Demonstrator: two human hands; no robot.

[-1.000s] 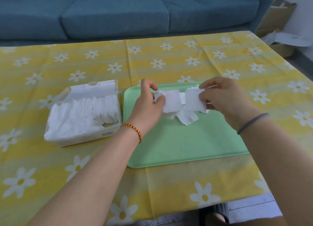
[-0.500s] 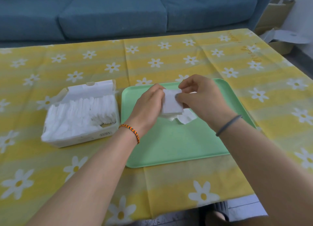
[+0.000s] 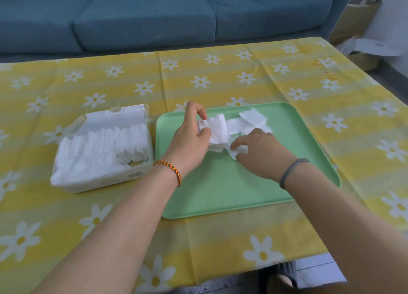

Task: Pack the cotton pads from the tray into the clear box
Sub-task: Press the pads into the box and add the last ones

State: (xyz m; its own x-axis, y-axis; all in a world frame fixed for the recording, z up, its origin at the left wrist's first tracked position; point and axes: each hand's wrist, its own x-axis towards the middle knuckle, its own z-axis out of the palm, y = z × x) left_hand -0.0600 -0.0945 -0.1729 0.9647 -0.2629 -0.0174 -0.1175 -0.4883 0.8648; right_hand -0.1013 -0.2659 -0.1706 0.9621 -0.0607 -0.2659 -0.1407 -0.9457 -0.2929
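A green tray [image 3: 231, 187] lies in the middle of the table. White cotton pads sit at its far part. My left hand [image 3: 189, 137] pinches an upright stack of cotton pads [image 3: 217, 129] between thumb and fingers. My right hand [image 3: 260, 152] rests palm down on the tray, its fingertips pressing a loose pad [image 3: 239, 150] in front of the stack. More loose pads [image 3: 254, 118] lie behind my right hand. The clear box [image 3: 101, 179] stands left of the tray, lid up, nearly full of white pads.
The table wears a yellow cloth with white daisies [image 3: 331, 121]. A blue sofa [image 3: 143, 18] runs along the far side. Cardboard boxes [image 3: 357, 18] stand at the far right, beyond the table's corner.
My hands had met over one stack of pads. Now my right hand has come away and dropped onto a loose pad on the tray, while my left keeps the stack.
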